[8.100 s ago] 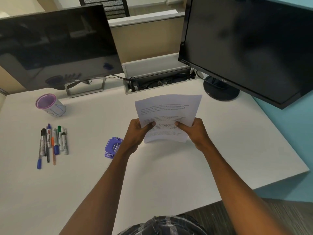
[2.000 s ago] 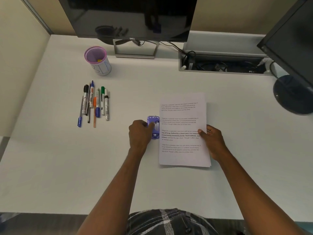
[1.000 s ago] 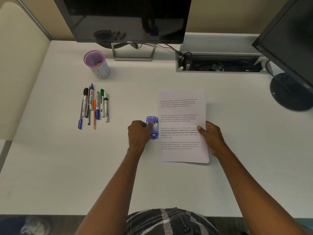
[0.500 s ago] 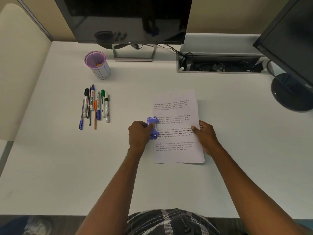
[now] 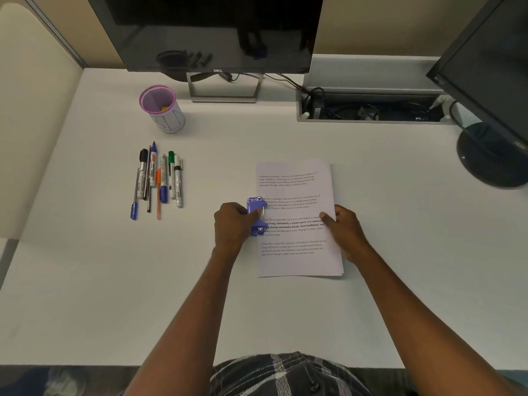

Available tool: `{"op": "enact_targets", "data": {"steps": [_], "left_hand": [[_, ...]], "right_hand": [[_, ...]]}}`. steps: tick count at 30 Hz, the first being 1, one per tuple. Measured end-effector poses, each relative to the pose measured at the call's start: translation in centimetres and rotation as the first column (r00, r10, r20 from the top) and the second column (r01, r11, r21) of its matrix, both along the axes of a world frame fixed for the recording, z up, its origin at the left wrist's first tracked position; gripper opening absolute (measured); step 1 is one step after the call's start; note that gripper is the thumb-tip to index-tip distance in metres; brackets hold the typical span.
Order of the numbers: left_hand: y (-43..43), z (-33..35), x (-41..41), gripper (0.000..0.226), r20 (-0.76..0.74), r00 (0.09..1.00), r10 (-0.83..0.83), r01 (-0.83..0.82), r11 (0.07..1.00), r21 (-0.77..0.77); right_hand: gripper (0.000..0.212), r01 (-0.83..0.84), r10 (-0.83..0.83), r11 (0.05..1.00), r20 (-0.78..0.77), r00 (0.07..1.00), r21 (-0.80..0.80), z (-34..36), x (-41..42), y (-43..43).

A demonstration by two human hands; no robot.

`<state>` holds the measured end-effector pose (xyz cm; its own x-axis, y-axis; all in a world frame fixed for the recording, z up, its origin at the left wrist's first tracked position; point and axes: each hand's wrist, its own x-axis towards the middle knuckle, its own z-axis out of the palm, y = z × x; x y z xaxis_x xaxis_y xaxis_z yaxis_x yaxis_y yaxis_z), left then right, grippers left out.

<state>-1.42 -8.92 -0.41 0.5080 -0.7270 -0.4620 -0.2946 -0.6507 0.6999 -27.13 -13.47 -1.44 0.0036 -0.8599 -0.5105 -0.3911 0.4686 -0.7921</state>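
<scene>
Purple hole punch (image 5: 255,207) on the worktop (image 5: 400,238), biting the left edge of a paper stack (image 5: 297,261). Left hand (image 5: 233,224) fingers wrapped round it, right hand (image 5: 347,232) pinching the right edge. Light, slidey sheets; best pressed from above.

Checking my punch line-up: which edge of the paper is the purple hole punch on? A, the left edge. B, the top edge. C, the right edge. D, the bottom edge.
A: the hole punch sits over the left edge of the paper, about halfway down, gripped by the left hand, while the right hand holds the right edge.
</scene>
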Motion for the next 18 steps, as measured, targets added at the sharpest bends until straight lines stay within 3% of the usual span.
{"op": "enact_targets", "data": {"steps": [6,18], "left_hand": [[-1.0,0.6,0.7,0.029,-0.096,0.995,0.033,-0.024,0.996,0.087],[-2.4,0.8,1.3,0.031,-0.091,0.996,0.018,0.0,0.98,0.198]], "right_hand": [[0.015,-0.02,0.013,0.998,-0.146,0.989,-0.053,-0.3,-0.1,0.1],[0.016,0.057,-0.062,0.997,-0.103,0.993,-0.043,-0.4,-0.1,0.2]]}}
